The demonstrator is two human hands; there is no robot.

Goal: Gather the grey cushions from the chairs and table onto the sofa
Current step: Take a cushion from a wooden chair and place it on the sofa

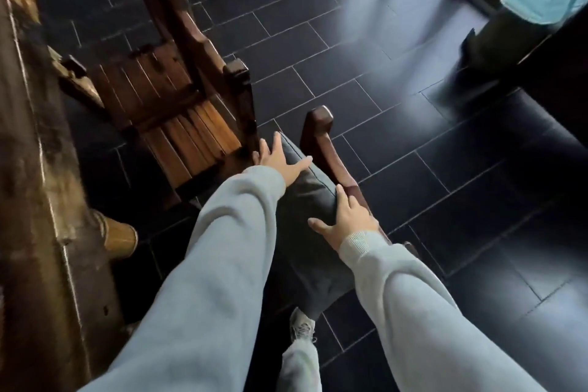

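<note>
Grey cushion (307, 200) being taken from a chair (331, 153).
The cushion lies on the seat near 6 o'clock; the left hand (280, 162) and right hand (345, 219) are spread flat on opposite edges, nothing gripped yet. Both edges should be pinched firmly before lifting.

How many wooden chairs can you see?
2. One bare chair stands by the table. A nearer chair holds the grey cushion under both hands. More may be out of view.

Dark tiled floor (397, 143), wooden chair (178, 99)
</note>
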